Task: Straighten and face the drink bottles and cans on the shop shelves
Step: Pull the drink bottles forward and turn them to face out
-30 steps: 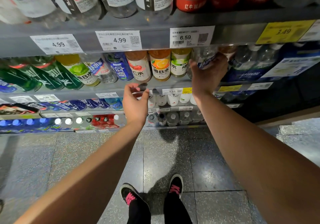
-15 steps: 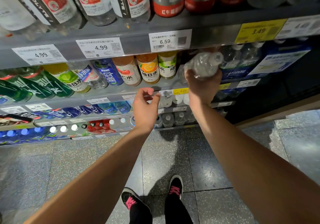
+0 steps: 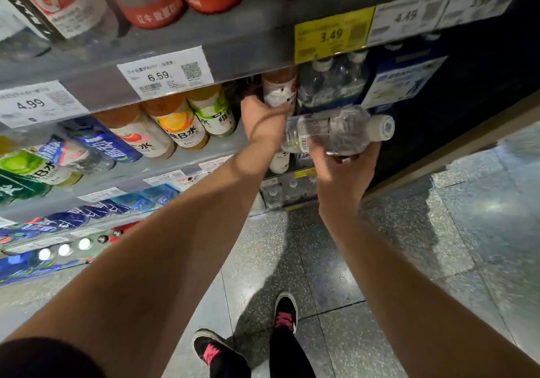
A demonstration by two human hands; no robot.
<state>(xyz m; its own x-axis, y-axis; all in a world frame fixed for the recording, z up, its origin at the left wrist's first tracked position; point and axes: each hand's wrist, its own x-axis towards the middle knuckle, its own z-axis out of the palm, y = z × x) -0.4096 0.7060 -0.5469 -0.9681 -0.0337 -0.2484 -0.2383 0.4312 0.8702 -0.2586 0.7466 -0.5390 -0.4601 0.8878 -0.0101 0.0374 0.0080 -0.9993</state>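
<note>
At centre right of the frame, the right hand (image 3: 342, 170) grasps a clear bottle (image 3: 336, 130) from below; it lies sideways off the shelf, white cap toward the right. Just left of it, the left hand (image 3: 263, 117) reaches into the middle shelf (image 3: 204, 155), fingers curled round a white-labelled bottle (image 3: 279, 91) standing beside the orange bottle (image 3: 178, 123) row.

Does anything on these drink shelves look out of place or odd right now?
Yes. A clear water bottle is off the shelf, lying on its side in the right hand, cap pointing right. The left hand reaches into the row and grips a white-labelled bottle. The other drinks stand in rows; no spills or damage show.
</note>
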